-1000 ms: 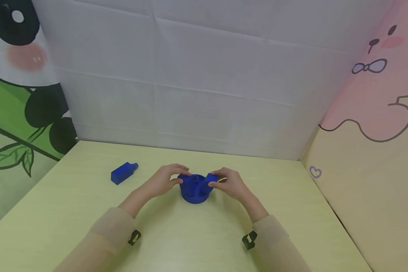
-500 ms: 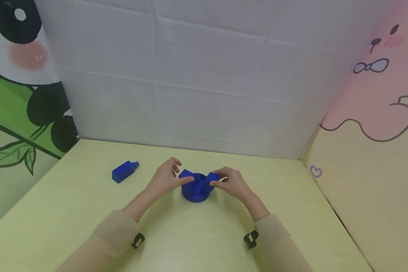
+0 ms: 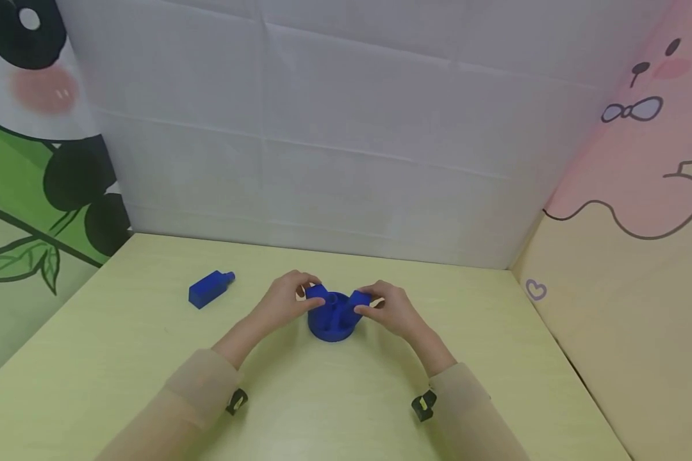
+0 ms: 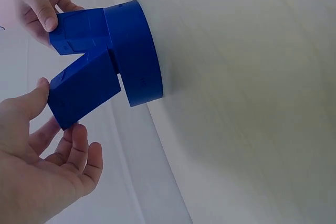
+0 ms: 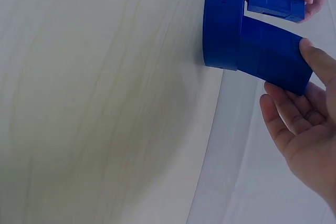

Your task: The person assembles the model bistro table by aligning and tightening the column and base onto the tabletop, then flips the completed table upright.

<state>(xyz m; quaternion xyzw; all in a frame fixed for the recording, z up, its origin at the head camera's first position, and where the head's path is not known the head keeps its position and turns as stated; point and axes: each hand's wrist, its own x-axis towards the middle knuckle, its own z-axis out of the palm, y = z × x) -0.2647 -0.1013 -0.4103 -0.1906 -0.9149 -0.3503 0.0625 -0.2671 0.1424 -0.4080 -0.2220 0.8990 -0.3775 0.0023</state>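
A round blue base (image 3: 331,331) with raised walls stands on the table in front of me. Two blue blocks lean outward from it, one to each side. My left hand (image 3: 285,299) pinches the outer end of the left block (image 4: 84,87) between thumb and fingers. On the other side, my right hand (image 3: 391,308) pinches the right block (image 5: 278,56) by its outer end. In the left wrist view the left block's inner end sits at the base's rim with a narrow gap beside it. The right block's inner end goes down inside the base wall.
A third blue block (image 3: 207,291) with a narrow round peg at one end lies on the pale yellow table (image 3: 323,410), left of my left hand. White sheeting (image 3: 323,128) closes off the back, and printed panels stand at both sides.
My left hand's fingers have come off the left block, spread, and closed on it again. That block stands slightly higher than before. The right hand keeps its grip with hardly any movement.
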